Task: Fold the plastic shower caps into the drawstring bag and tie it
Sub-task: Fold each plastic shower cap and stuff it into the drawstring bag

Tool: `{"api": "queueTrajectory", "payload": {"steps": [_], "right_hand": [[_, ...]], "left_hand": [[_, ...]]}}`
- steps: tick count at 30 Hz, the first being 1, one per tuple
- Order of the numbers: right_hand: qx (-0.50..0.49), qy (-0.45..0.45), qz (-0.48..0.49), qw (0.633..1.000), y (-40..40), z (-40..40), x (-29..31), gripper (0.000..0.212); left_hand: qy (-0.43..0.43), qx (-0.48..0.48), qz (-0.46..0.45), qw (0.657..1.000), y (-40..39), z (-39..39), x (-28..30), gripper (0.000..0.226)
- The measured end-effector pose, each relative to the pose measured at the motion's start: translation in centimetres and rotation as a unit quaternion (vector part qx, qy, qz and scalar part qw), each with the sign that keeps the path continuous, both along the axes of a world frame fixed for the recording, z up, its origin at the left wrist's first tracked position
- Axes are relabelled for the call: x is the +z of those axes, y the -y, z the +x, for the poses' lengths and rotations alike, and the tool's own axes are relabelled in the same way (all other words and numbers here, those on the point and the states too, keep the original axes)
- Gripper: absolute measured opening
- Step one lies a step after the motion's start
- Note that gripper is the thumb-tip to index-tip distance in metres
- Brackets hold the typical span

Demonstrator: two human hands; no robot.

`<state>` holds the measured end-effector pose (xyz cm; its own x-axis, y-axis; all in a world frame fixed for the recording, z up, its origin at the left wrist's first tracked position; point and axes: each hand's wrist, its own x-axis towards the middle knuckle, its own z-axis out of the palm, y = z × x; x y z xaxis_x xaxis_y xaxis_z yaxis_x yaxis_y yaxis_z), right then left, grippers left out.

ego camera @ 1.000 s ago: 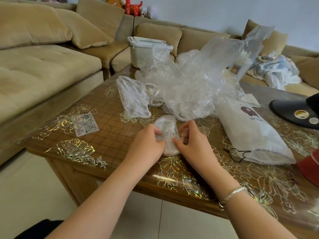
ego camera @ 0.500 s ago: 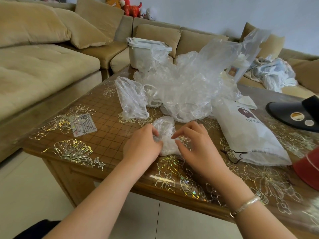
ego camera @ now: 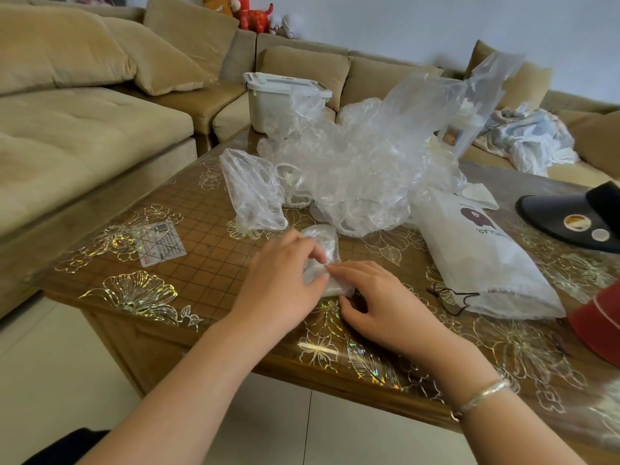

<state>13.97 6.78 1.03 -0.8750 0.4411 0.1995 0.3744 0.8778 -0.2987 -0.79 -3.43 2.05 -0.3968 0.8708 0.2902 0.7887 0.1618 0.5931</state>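
Close to the near edge of the worktop (ego camera: 188, 273), both hands meet over a small folded shower cap (ego camera: 323, 260) lying flat on the patterned surface. The left hand (ego camera: 281, 280) has its fingers (ego camera: 310, 251) curled, pinching the cap's middle, while the right hand (ego camera: 379, 307) lies low beside it, fingers bent and its forefinger tip pressing the same fold; a silver bangle (ego camera: 479, 397) circles that wrist. Toward the right edge lies the white drawstring bag (ego camera: 476, 256), on its side, its dark cord (ego camera: 453, 298) trailing from the mouth nearest the person. A red object (ego camera: 600, 327) sits at the right edge near that mouth, with a black item (ego camera: 570, 218) beyond it. A small printed card (ego camera: 159, 243) lies toward the left edge. Farther in, a flattened clear plastic piece (ego camera: 251, 193) rests just left of a big loose heap of clear shower caps (ego camera: 362, 162) filling the middle. At the far edge stands a white lidded box (ego camera: 278, 100), and a tan sofa (ego camera: 84, 105) wraps round behind.
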Motion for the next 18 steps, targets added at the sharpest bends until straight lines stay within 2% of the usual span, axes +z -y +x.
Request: {"api": "queueTrajectory", "payload": {"steps": [3,5,10,12,14,18], "right_hand": [[-0.006,-0.010,0.007,1.000,-0.3,-0.4,-0.2,0.044],[-0.014,-0.018,0.005,1.000,-0.4,-0.6,-0.2,0.043],[-0.030,-0.046,0.010,0.998,-0.2,-0.8,-0.5,0.042],[-0.028,-0.071,0.019,0.997,-0.1,-1.0,-0.6,0.036],[-0.037,-0.100,-0.003,0.994,0.0,-1.0,-0.4,0.025],[-0.090,-0.135,-0.131,0.978,0.2,-0.5,0.5,0.007]], "left_hand": [[-0.083,-0.033,-0.073,0.993,0.4,0.0,-0.1,0.037],[-0.103,-0.039,-0.100,0.989,0.5,-0.1,-0.5,0.045],[-0.105,-0.020,-0.060,0.992,0.1,-0.2,-0.5,0.030],[-0.084,-0.012,-0.046,0.995,0.0,-0.1,-0.5,0.026],[-0.028,-0.011,-0.031,0.999,-0.1,-0.1,-0.4,0.021],[0.082,-0.009,-0.017,0.996,-0.1,-0.1,-0.2,0.019]]}}
